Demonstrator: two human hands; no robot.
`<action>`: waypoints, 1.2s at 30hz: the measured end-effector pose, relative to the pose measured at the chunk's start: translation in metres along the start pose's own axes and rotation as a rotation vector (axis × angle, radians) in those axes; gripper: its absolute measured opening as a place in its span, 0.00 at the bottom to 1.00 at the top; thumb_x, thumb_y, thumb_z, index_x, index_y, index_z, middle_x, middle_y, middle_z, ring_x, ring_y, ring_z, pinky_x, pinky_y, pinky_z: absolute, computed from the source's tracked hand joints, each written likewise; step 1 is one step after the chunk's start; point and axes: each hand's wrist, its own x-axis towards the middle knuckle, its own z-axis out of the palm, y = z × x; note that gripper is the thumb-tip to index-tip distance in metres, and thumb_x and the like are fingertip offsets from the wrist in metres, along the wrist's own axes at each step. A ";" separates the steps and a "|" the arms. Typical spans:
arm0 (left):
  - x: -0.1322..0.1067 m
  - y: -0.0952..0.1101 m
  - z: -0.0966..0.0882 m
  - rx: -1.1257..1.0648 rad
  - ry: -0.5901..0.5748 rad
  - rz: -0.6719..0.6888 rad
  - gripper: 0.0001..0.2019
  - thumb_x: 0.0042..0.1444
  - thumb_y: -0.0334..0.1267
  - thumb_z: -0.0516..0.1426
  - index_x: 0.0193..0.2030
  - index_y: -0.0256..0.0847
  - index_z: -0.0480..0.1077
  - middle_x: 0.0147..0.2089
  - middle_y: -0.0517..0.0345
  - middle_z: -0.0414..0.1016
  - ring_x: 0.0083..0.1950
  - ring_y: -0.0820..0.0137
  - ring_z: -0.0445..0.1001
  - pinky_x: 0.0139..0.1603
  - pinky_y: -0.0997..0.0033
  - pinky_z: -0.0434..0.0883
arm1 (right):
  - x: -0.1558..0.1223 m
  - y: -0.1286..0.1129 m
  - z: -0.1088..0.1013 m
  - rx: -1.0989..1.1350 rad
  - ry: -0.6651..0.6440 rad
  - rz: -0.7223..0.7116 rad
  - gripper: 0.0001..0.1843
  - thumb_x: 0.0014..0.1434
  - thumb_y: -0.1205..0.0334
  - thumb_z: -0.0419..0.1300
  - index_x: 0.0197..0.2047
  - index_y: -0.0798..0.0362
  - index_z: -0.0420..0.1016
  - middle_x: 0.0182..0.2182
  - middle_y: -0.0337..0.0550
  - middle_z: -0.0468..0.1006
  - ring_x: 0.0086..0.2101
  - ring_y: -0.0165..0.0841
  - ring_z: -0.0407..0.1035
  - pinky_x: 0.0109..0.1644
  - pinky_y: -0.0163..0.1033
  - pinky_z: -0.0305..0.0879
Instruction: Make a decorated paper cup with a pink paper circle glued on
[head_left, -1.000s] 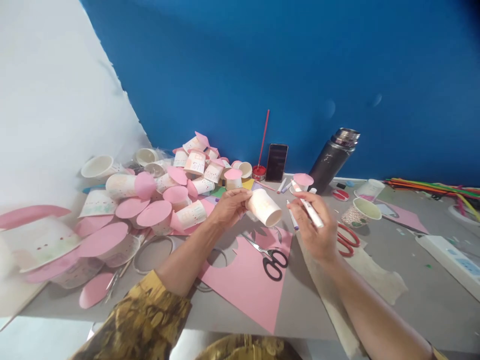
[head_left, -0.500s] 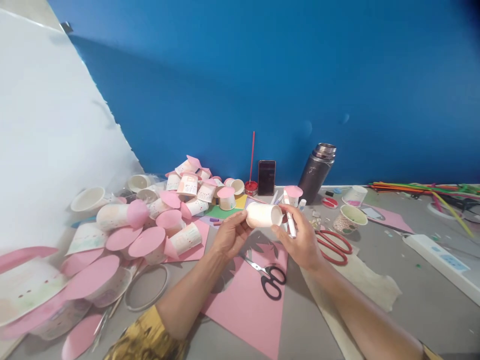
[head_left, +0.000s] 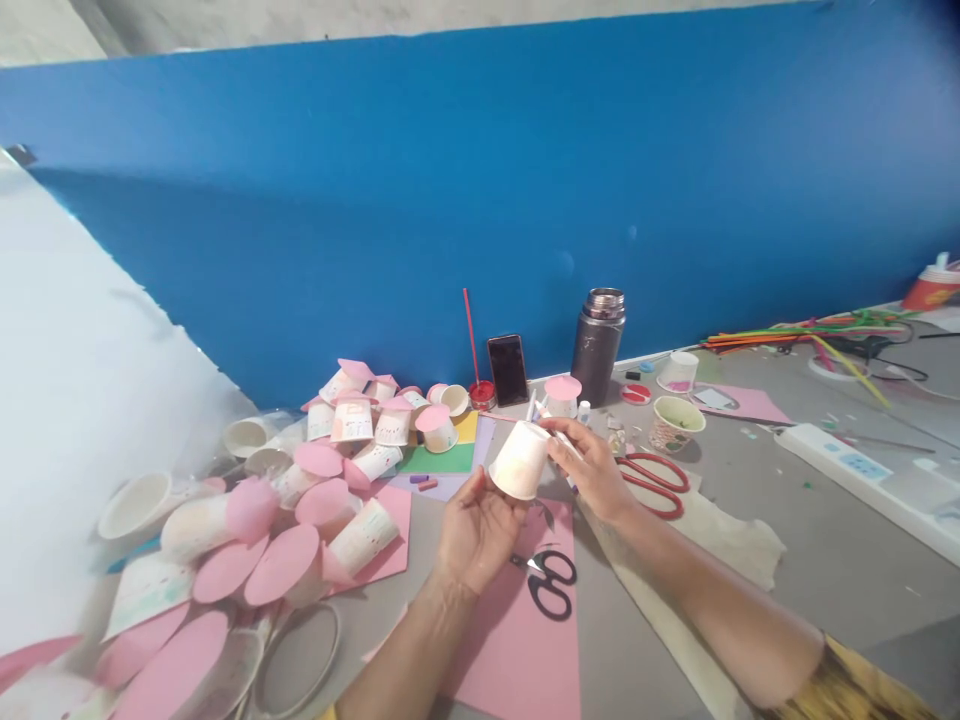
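A white paper cup [head_left: 520, 460] with a faint peach tint is held bottom up and slightly tilted in front of me. My right hand [head_left: 592, 465] pinches it near its base and also holds a slim white marker [head_left: 564, 442] against the palm. Palm up, my left hand [head_left: 480, 535] supports the cup's rim from below, its fingers partly hidden under it. Beneath the hands, black-handled scissors [head_left: 551, 582] lie on a pink paper sheet [head_left: 525, 660]. Two small marker caps [head_left: 424, 482] sit beyond my left hand.
Decorated paper cups with pink discs [head_left: 281, 565] crowd the left. A phone [head_left: 508, 370] and dark flask [head_left: 598, 345] stand by the blue wall [head_left: 420, 200]. Red-handled scissors [head_left: 652, 485], a patterned cup [head_left: 675, 425] and a power strip [head_left: 847, 460] are at right.
The cup has turned from lying sideways to bottom up. My left hand has rolled palm up beneath it, and my right hand has moved onto its base. The view has tilted up and shifted right.
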 end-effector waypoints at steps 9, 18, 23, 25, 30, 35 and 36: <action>-0.012 -0.007 -0.001 -0.016 -0.031 -0.046 0.17 0.70 0.34 0.47 0.46 0.39 0.78 0.52 0.43 0.84 0.61 0.59 0.79 0.63 0.55 0.73 | 0.003 -0.002 -0.005 0.249 -0.076 0.088 0.29 0.58 0.41 0.66 0.56 0.50 0.76 0.43 0.45 0.81 0.34 0.34 0.72 0.33 0.37 0.68; -0.014 -0.018 0.006 0.091 0.150 -0.070 0.13 0.69 0.30 0.50 0.39 0.33 0.76 0.41 0.43 0.83 0.47 0.59 0.84 0.51 0.59 0.79 | 0.008 -0.004 -0.008 0.513 -0.070 0.167 0.25 0.52 0.46 0.73 0.50 0.48 0.80 0.42 0.44 0.82 0.40 0.37 0.75 0.41 0.38 0.71; -0.023 -0.015 0.002 0.248 0.234 -0.111 0.11 0.67 0.31 0.55 0.33 0.32 0.74 0.30 0.53 0.76 0.33 0.66 0.80 0.33 0.68 0.76 | 0.013 -0.005 -0.012 0.753 -0.099 0.243 0.25 0.50 0.44 0.75 0.48 0.47 0.81 0.40 0.43 0.83 0.38 0.37 0.76 0.41 0.38 0.73; -0.028 -0.014 0.004 0.266 0.217 -0.110 0.11 0.67 0.31 0.55 0.33 0.32 0.73 0.29 0.55 0.74 0.31 0.69 0.77 0.31 0.69 0.75 | 0.013 -0.006 -0.013 0.768 -0.108 0.244 0.26 0.49 0.44 0.75 0.48 0.47 0.81 0.40 0.43 0.83 0.38 0.37 0.76 0.40 0.38 0.73; -0.039 -0.017 0.019 0.266 0.159 -0.103 0.12 0.67 0.30 0.55 0.32 0.31 0.73 0.29 0.57 0.71 0.27 0.74 0.71 0.26 0.74 0.68 | 0.011 -0.005 -0.015 0.751 -0.136 0.235 0.26 0.50 0.45 0.74 0.49 0.47 0.80 0.39 0.41 0.83 0.36 0.35 0.76 0.39 0.37 0.72; -0.045 -0.019 0.028 0.185 0.141 -0.129 0.13 0.68 0.33 0.55 0.31 0.33 0.72 0.29 0.56 0.71 0.26 0.74 0.70 0.25 0.75 0.68 | 0.012 -0.003 -0.017 0.798 -0.211 0.250 0.26 0.48 0.46 0.76 0.48 0.48 0.81 0.43 0.42 0.83 0.40 0.36 0.77 0.45 0.38 0.73; -0.045 -0.020 0.028 0.168 0.139 -0.138 0.13 0.68 0.33 0.55 0.31 0.33 0.72 0.29 0.56 0.71 0.26 0.74 0.71 0.24 0.75 0.68 | 0.012 -0.003 -0.018 0.800 -0.222 0.249 0.26 0.48 0.46 0.76 0.48 0.47 0.81 0.43 0.42 0.83 0.41 0.36 0.77 0.46 0.38 0.73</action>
